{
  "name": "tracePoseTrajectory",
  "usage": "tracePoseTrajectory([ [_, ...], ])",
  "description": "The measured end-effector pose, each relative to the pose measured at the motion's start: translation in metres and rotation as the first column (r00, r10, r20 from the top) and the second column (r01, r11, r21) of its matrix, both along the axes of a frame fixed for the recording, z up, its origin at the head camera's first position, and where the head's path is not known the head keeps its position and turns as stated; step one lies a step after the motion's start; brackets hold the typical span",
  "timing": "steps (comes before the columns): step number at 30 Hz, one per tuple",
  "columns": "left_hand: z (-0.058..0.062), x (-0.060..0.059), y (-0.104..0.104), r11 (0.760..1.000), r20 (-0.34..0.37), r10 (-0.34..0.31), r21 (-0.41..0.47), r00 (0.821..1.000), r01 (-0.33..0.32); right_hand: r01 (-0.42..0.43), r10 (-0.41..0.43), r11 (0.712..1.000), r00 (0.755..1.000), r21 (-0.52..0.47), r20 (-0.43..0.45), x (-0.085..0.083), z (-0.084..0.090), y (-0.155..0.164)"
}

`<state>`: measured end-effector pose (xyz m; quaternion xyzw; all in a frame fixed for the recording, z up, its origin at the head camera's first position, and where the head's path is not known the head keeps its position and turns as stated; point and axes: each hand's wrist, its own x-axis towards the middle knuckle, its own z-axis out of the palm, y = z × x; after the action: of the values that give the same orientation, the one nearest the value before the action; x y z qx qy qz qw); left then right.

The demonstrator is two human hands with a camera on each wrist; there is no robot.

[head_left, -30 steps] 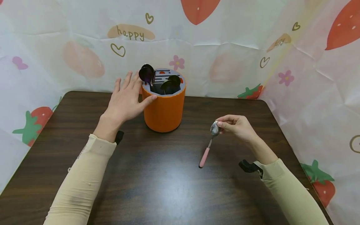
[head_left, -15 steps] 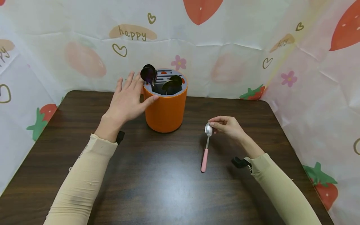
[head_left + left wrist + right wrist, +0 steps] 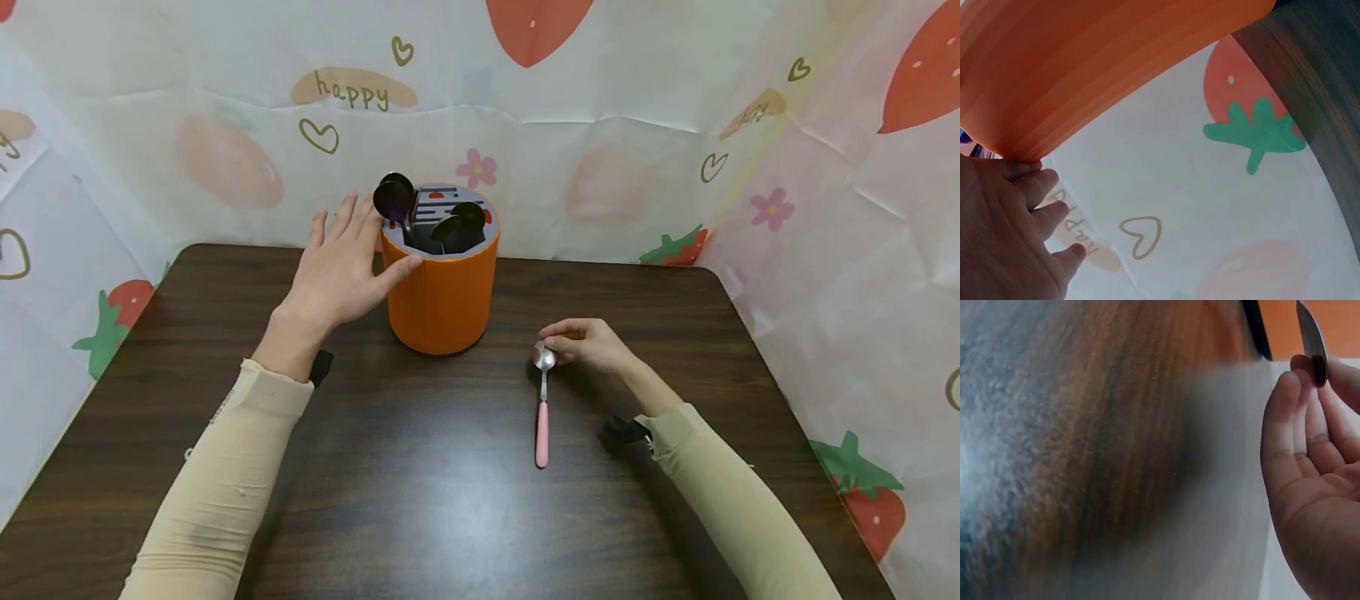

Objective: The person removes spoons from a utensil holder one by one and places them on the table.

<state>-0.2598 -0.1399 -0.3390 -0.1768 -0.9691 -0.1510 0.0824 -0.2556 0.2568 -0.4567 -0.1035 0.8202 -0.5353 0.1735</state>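
Note:
An orange cylindrical utensil holder [image 3: 438,304] stands toward the back of the table, with a grey slotted top. Dark spoons [image 3: 393,200] and dark ladle-like bowls [image 3: 461,227] stick up out of it. My left hand [image 3: 337,267] rests against the holder's left side, fingers straight and spread, thumb along the front rim. In the left wrist view its fingertips lie right at the orange wall. To the right of the holder, my right hand [image 3: 588,343] pinches a spoon [image 3: 542,433] by its metal bowl, between thumb and fingers. The spoon's pink handle points toward me.
The dark wooden table [image 3: 420,517] reaches back to a white cloth backdrop [image 3: 525,150] printed with strawberries, hearts and flowers. Black straps [image 3: 626,429] sit at the wrists, below cream sleeves [image 3: 225,483].
My right hand has moved left and slightly toward me with the spoon, whose handle has swung to point more straight toward me. The left hand keeps its place at the holder.

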Motion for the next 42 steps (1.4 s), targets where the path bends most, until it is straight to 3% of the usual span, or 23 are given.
tracePoseTrajectory([
  [9, 0.0, -0.001, 0.0, 1.0, -0.002, -0.001, -0.009, 1.0, 0.001, -0.081, 0.081, 0.997, 0.997, -0.014, 0.015, -0.003, -0.008, -0.013],
  [16, 0.0, 0.0, 0.0, 1.0, 0.006, -0.002, -0.011, 1.0, 0.002, -0.133, 0.166, 0.972, 0.972, 0.194, -0.165, -0.004, -0.015, -0.021],
  [19, 0.0, 0.0, 0.0, 1.0, 0.007, -0.003, -0.012, 1.0, 0.003, -0.129, 0.18, 0.962, 0.961, 0.24, -0.208, -0.004, -0.018, -0.023],
  [42, 0.001, 0.0, -0.001, 1.0, 0.004, 0.0, -0.017, 1.0, 0.0, -0.108, 0.181, 0.959, 0.944, 0.261, -0.277, 0.004, -0.021, -0.027],
])
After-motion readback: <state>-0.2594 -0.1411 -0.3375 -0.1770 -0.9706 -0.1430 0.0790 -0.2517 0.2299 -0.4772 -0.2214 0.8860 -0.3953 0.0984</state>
